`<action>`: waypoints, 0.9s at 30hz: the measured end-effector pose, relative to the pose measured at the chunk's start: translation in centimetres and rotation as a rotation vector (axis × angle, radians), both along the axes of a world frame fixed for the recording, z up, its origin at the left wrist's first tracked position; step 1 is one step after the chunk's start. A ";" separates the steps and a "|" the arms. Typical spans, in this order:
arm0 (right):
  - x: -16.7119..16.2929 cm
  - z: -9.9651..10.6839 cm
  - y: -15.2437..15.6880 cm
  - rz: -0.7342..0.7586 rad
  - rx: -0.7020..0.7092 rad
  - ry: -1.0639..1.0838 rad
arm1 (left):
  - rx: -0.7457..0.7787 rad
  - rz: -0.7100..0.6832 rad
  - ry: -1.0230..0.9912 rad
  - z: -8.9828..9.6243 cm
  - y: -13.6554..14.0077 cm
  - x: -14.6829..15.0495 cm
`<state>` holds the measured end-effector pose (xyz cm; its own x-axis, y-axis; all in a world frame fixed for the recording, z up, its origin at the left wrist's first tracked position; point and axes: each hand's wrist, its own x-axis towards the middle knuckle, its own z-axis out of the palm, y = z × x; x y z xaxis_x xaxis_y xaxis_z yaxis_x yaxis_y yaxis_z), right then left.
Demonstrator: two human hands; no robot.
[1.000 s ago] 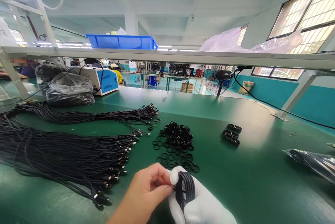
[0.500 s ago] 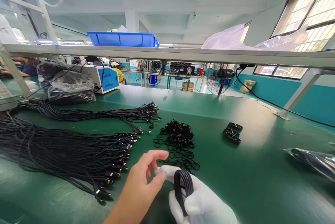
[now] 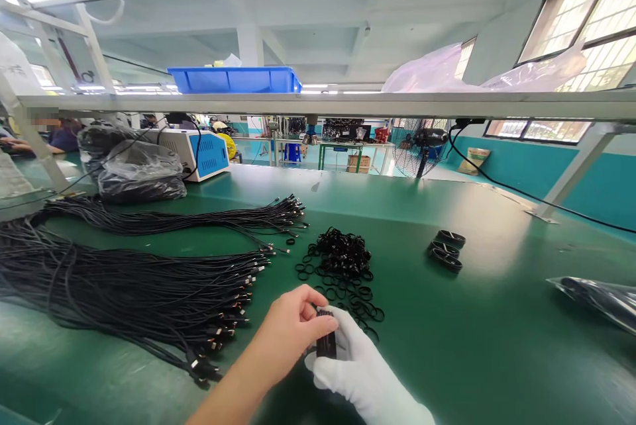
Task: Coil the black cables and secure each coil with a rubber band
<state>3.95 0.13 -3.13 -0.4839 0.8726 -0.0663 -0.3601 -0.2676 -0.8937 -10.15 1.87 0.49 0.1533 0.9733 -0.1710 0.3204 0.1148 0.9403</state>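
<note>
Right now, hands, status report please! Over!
White-gloved right hand holds coiled black cable; bare left hand at its top. Small black rings piled beyond, not blocking.

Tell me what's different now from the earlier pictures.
The bare left hand, apart from the cable coil just before, touches it now. The coil has turned and shifted left, still in the gloved right hand. Black rings and loose cables stayed put.

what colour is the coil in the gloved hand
Black; the coil shows best in the head view, though fingers partly cover it.
</note>
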 end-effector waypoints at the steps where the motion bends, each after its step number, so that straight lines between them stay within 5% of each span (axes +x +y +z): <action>1: 0.1 -0.1 0.0 -0.009 -0.003 -0.019 | 0.009 0.030 -0.007 0.0 -0.2 0.1; 7: 0.7 0.3 -0.2 0.152 -0.064 0.117 | -0.082 -0.025 -0.123 -0.4 -2.0 -0.2; 21: 0.8 -1.0 0.0 0.208 -0.145 0.044 | -0.111 -0.105 -0.211 -2.6 -2.9 -0.1; 27: 0.9 -1.2 0.1 0.234 -0.151 0.101 | 0.354 0.154 0.355 -2.6 -3.6 0.0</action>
